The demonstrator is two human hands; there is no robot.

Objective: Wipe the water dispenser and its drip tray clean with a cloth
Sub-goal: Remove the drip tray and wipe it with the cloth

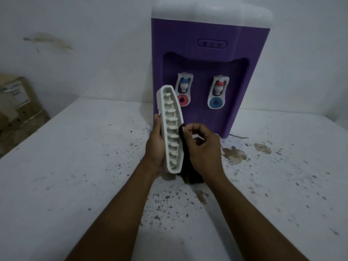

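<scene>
bare storeroom: stained white wall [75, 44], speckled counter [75, 166], cardboard box [17, 102].

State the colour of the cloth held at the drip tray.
Black. The cloth shows in the head view, dark against the white drip tray.

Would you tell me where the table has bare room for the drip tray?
The table is bare left of the water dispenser toward the cardboard box, and right of the stains. Crowded before the dispenser: left hand, drip tray, right hand, cloth.

Dispenser [203, 59] blocks table [75, 166] rear; left, right sides open.
</scene>
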